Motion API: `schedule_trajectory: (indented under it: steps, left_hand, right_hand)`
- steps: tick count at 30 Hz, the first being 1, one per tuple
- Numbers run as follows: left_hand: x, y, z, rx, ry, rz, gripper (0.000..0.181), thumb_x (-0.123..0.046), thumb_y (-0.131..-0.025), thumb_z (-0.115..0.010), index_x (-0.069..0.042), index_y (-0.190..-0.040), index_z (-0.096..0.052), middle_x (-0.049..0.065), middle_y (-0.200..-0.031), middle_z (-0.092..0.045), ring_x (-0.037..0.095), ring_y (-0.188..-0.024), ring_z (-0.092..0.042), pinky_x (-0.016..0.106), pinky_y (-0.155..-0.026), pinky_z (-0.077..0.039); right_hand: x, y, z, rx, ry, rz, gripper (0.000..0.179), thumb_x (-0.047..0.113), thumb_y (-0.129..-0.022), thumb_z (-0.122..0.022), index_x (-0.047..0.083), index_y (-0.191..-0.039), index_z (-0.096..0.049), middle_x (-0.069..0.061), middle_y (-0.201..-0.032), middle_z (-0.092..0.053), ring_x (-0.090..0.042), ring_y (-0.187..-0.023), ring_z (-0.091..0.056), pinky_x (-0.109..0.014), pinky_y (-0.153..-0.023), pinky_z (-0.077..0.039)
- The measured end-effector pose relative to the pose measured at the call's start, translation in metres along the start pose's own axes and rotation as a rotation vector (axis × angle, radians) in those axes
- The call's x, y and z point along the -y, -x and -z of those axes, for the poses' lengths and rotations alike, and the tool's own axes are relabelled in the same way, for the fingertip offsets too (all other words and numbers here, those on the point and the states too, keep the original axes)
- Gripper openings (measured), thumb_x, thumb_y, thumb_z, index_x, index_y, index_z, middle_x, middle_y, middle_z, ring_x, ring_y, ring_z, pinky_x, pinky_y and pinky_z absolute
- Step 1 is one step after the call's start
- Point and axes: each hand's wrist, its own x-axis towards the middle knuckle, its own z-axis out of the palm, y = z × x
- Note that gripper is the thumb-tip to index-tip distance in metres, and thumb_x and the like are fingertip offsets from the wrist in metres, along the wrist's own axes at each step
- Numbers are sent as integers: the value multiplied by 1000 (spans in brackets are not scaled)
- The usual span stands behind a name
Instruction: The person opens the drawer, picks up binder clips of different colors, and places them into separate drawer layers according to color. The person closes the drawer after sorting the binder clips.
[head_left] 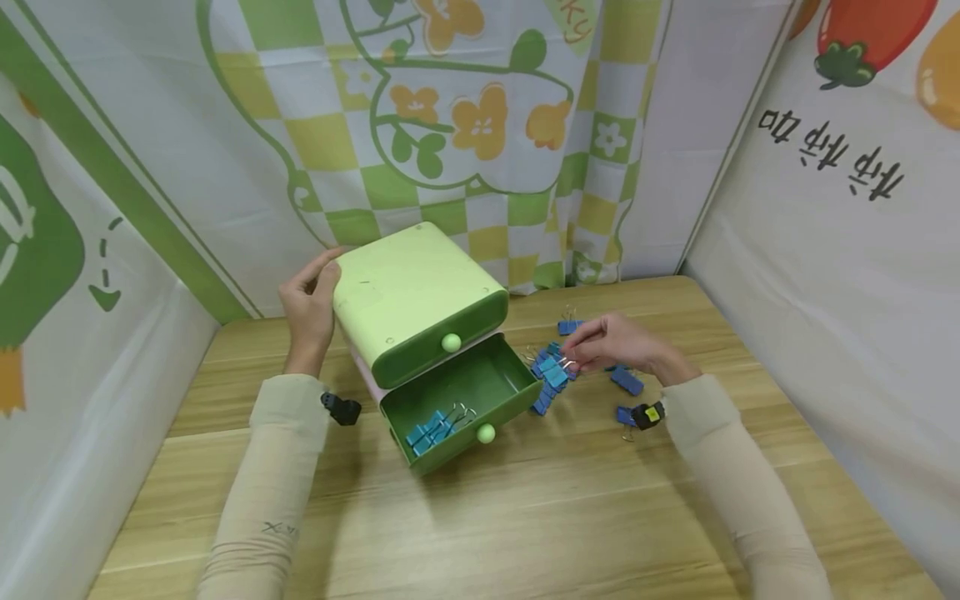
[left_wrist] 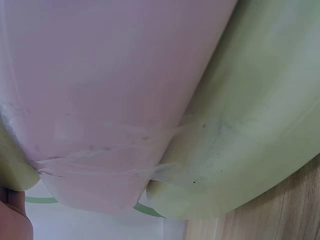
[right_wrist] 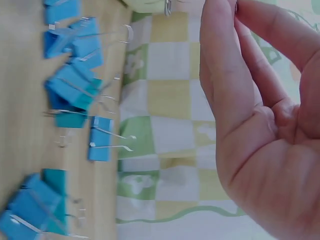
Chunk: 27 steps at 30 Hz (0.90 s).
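A small drawer box [head_left: 420, 292] with a light green top stands on the table, its lower dark green drawer [head_left: 465, 379] pulled out. Inside that drawer lie a few blue binder clips [head_left: 431, 432]. My left hand [head_left: 309, 312] grips the box's back left corner, thumb near the top edge; in the left wrist view only part of the hand shows beside the pink and green shells. With bent fingers my right hand [head_left: 611, 342] pinches the wire handle of a light blue binder clip [head_left: 555, 371], above a pile of clips right of the drawer.
More blue binder clips [head_left: 626, 381] lie around and under the right hand, and one [head_left: 570, 326] sits farther back. Behind the box hangs a checked curtain [head_left: 525, 217]. White printed sheets [head_left: 810, 275] stand at both sides of the wooden table [head_left: 525, 525].
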Motion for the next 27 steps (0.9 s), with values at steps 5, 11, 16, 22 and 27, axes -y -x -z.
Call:
schedule_trajectory:
  steps: [5, 11, 16, 22, 27]
  left_hand:
    - [11, -2, 4, -14, -4, 17, 36, -18, -104, -60, 5, -128, -73, -12, -91, -77, 0, -59, -57, 14, -54, -47]
    - [30, -9, 6, -16, -16, 16, 34, -25, -104, -64, -3, -128, -76, -13, -93, -77, 2, -59, -60, 15, -54, -49]
    - [33, -10, 5, -15, -2, -9, 34, -27, -103, -66, -4, -125, -78, -10, -89, -78, 4, -57, -60, 16, -53, -50]
    - [4, -1, 1, -2, 24, -2, 35, -18, -104, -61, 6, -127, -73, -11, -91, -78, 1, -58, -60, 14, -55, -50]
    - [0, 0, -1, -4, 28, -11, 35, -16, -104, -61, 8, -127, -73, -11, -92, -78, 0, -58, -60, 14, -55, -50]
  right_hand:
    - [18, -6, 3, -50, 6, -9, 36, 10, -102, -69, -7, -134, -67, -13, -116, -80, -23, -103, -79, -34, -89, -65]
    - [37, -9, -7, -33, -21, 33, 34, 9, -101, -70, -8, -131, -69, -20, -122, -77, -25, -107, -79, -35, -92, -64]
    - [51, -9, -24, 10, -39, 61, 34, 5, -99, -71, -12, -128, -68, -16, -113, -80, -22, -99, -80, -36, -91, -64]
    - [66, -9, -49, 68, 35, 95, 26, 3, -99, -70, -10, -122, -72, -17, -108, -80, -23, -96, -80, -38, -90, -65]
    - [71, -12, -72, 113, 148, 147, 19, 2, -100, -69, -6, -116, -76, -17, -105, -81, -24, -93, -80, -41, -89, -65]
